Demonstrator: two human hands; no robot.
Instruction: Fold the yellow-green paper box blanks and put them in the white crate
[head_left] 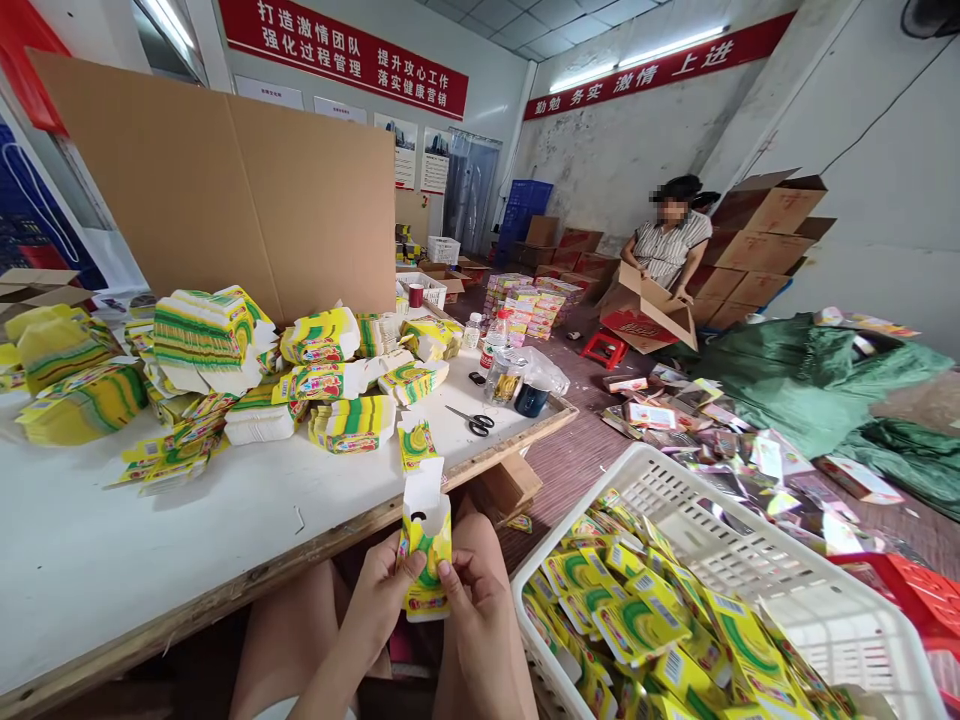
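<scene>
Between my two hands is a small yellow and green carton (427,545), held upright over my lap with its white top flap raised. My left hand (384,580) grips its left side, thumb across the front. On the right edge, my right hand (474,590) pinches it with thumb and fingers. The carton's top is open and a dark spot shows inside. Just behind it, a flat yellow carton (417,443) lies at the table's edge. Stacks of flat cartons (202,340) are piled across the white table (225,530).
A white plastic basket (637,465) with many yellow cartons stands at my right. Black scissors (477,422), a red-capped bottle (495,340) and a dark mug (531,400) sit on the table. Beyond, a person (667,240) handles a cardboard box (645,310) near green sacks (795,380).
</scene>
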